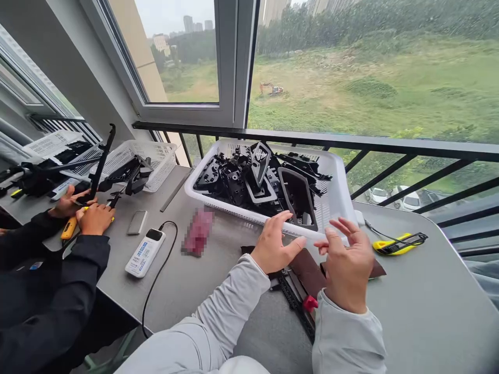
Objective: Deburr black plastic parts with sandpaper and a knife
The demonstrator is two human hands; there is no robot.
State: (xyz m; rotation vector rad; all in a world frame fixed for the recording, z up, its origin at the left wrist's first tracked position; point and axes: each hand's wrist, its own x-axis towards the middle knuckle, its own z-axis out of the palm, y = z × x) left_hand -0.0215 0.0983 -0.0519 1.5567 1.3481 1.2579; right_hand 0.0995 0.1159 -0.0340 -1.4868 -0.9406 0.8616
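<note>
At the far left, a co-worker's two hands (pixel 81 210) in black sleeves worked over a yellow-handled tool (pixel 69 227) on the grey desk (pixel 429 306), near a white slotted basket (pixel 136 161) holding black plastic pieces. Toward the middle lay a grey phone (pixel 137 222), a white power bank (pixel 145 252) trailing a black cable (pixel 167 244), and a pink object (pixel 198 232) too blurred to name. The person's left hand (pixel 273 246) was open and empty, its fingers stretched out, with the fingertips (pixel 283 218) at the near rim of a larger white slotted basket (pixel 230 210). That basket sat at the far side of the desk, heaped with black moulded plastic parts (pixel 234 182). Under the hands lay a brown leather pad (pixel 306 270) beside a black strip (pixel 292 301) and a small red piece (pixel 310 303). The right hand (pixel 346 267) was open too, holding nothing, its fingers loosely curled just by the basket's rim. Further right lay a yellow-and-black tool (pixel 397 244)
</note>
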